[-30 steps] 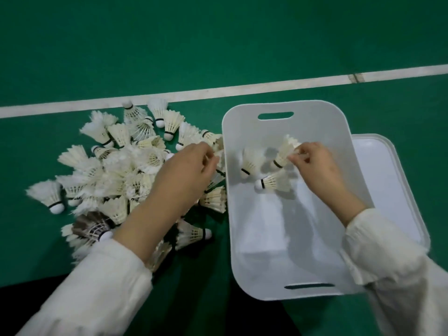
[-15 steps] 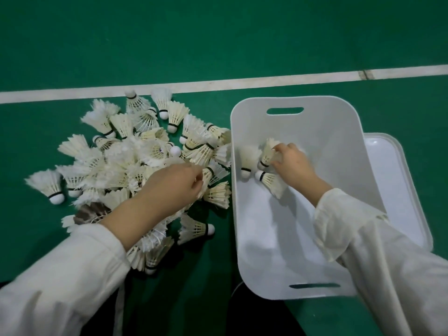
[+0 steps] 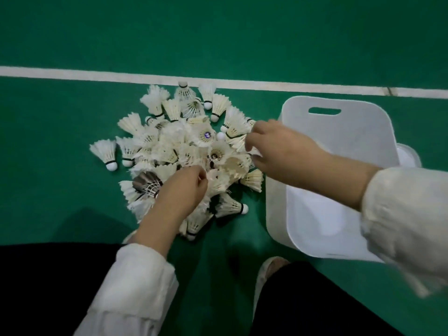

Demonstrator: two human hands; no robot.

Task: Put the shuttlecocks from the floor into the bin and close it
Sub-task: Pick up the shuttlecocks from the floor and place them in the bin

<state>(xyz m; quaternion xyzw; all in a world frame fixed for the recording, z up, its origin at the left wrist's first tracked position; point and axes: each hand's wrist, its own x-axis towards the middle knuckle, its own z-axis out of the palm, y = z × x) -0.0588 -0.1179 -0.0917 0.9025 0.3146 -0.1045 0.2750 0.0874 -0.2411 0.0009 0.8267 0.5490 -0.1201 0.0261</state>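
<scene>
Our left hand (image 3: 186, 187) pinches feathers in the heap of white feathered shuttlecocks (image 3: 184, 151); our right hand (image 3: 278, 151) seemingly clasps another beside the white plastic bin (image 3: 339, 141).

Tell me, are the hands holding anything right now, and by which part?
Both hands reach into the shuttlecocks. The left hand pinches feathers of one; the right hand has fingers on feathers at the pile's edge, but a firm hold cannot be told.
</scene>
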